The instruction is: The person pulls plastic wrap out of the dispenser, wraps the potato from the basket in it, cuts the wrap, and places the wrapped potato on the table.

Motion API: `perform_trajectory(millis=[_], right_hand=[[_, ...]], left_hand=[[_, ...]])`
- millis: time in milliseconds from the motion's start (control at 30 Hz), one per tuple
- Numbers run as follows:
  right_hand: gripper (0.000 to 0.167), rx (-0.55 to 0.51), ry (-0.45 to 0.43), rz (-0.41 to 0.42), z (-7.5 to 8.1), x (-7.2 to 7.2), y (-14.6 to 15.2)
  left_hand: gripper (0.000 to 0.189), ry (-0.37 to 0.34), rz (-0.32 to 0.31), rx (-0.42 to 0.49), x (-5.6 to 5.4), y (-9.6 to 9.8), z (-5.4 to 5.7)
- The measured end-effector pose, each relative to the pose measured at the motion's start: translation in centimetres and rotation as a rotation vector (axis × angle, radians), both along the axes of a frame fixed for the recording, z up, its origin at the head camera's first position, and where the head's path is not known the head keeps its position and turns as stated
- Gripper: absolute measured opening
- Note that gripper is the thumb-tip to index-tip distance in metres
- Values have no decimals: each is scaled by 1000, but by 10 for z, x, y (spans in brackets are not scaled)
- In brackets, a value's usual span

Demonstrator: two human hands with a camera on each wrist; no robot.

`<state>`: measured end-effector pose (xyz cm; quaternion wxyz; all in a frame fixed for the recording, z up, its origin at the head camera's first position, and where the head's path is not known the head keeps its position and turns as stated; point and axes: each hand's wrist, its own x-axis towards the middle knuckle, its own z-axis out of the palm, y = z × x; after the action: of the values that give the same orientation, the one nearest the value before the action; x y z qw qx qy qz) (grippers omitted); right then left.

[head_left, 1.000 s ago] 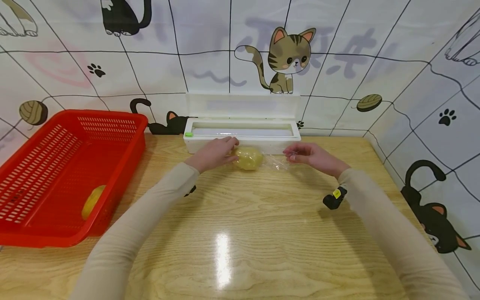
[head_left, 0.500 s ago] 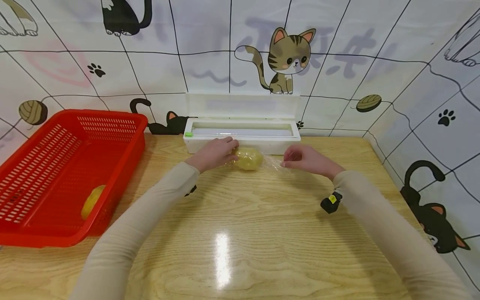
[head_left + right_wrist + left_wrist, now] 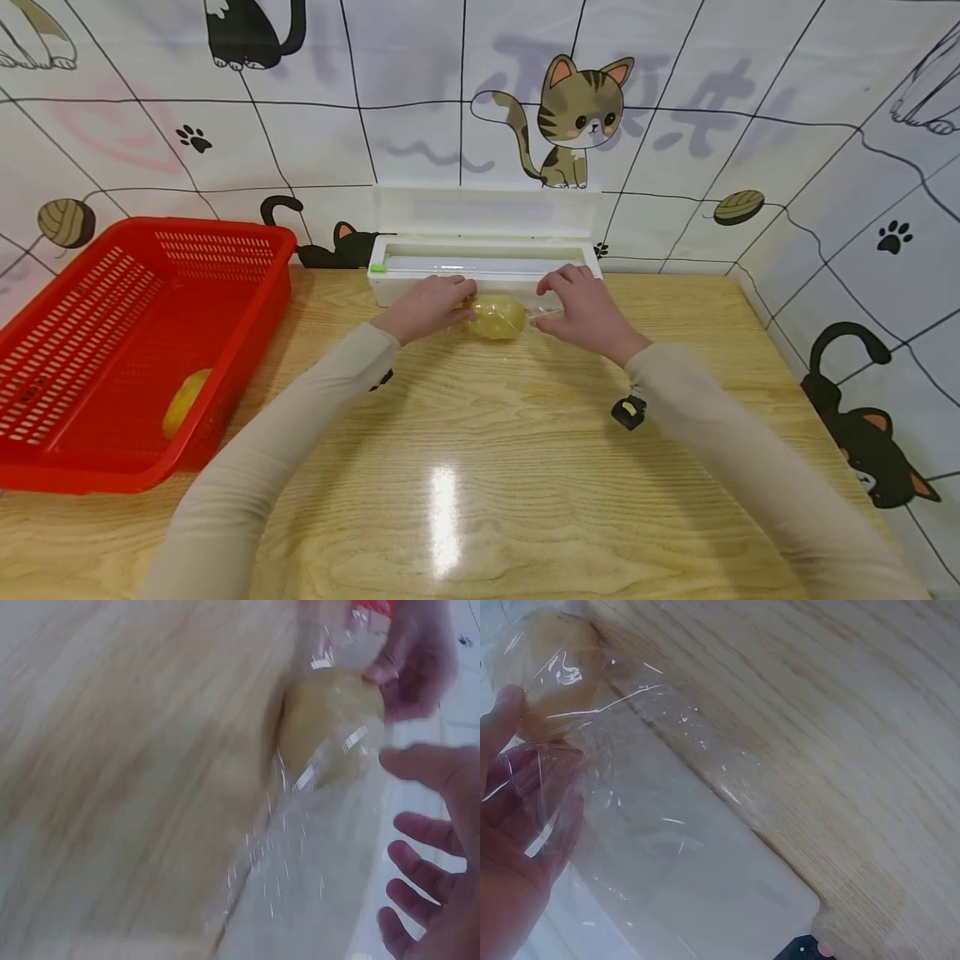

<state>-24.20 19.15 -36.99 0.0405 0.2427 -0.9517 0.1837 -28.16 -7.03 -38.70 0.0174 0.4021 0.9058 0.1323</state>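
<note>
A yellow, potato-like lump (image 3: 497,317) lies on the table under clear cling film (image 3: 697,742). The film trails from both ends of the potato, across the front of a white film dispenser box (image 3: 386,292). My left hand (image 3: 431,307) grips the potato's left end through the film, thumb on its side, as the left wrist view shows. To the potato's right, my right hand (image 3: 588,317) is spread beside the film, thumb near the potato. In the right wrist view its fingers (image 3: 420,870) are apart and hold nothing.
The dispenser's lid (image 3: 487,212) stands raised against the cat-print wall covering (image 3: 420,142). A red plastic basket (image 3: 258,325) sits on the left, with another yellow piece (image 3: 185,404) inside. Bare wooden tabletop (image 3: 517,467) lies in front of my hands.
My right hand has let go of the film's right end and moved left, closer to the potato, its fingers opening. The left hand and potato have stayed in place.
</note>
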Motion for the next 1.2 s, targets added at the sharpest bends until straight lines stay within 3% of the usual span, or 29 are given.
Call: perform_trajectory(millis=[200, 367, 533, 667, 833, 1033, 1200], right_hand=[[22, 36, 84, 11, -11, -2, -35], [11, 106, 178, 23, -15, 0, -47], [14, 85, 167, -61, -15, 2, -48], [19, 126, 196, -102, -17, 0, -45], [5, 187, 264, -61, -22, -1, -44], [11, 253, 361, 5, -29, 1, -42], [14, 354, 386, 76, -32, 4, -38]], left_hand=[[27, -21, 16, -16, -1, -1, 1], [26, -29, 25, -19, -1, -1, 0], [26, -25, 10, -4, -2, -2, 0], [27, -19, 10, -14, -3, -3, 0], [27, -32, 16, -23, -4, -2, -2], [25, -10, 9, -7, -5, -1, -3], [21, 59, -14, -23, -3, -2, -3]])
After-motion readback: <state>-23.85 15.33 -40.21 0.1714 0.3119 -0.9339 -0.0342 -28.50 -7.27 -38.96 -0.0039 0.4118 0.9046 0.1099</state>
